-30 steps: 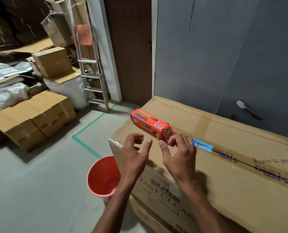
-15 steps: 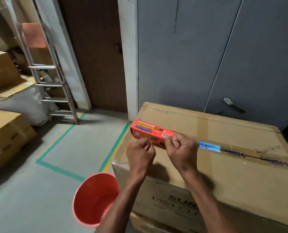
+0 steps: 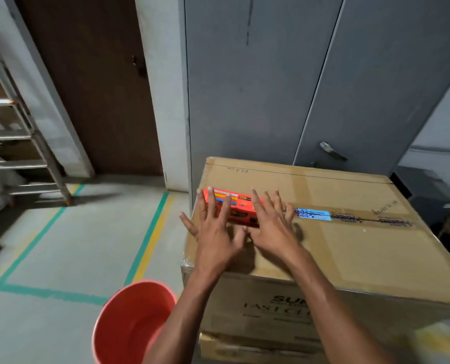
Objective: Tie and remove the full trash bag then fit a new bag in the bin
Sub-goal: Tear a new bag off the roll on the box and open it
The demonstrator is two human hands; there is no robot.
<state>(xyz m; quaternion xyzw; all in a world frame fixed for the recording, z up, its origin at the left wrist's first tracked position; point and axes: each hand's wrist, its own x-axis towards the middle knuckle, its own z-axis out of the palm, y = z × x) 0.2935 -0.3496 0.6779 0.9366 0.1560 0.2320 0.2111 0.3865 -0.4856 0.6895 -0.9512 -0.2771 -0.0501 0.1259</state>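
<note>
Orange box (image 3: pixel 241 206) lies on the carton (image 3: pixel 349 245), long axis left–right, right at the fingertips — left hand (image 3: pixel 216 237) and right hand (image 3: pixel 271 228) spread flat, each grip wide open and empty; the bin (image 3: pixel 129 324) stands near-left.

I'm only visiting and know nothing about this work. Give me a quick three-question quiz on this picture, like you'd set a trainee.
1. True or false: the red bin already has a bag fitted.
2. The orange carton lies on: A the floor, B the big cardboard box, C a ladder step.
3. Fill in: the left hand and right hand have their fingers ____.
Key: 1 false; 2 B; 3 spread.
</note>
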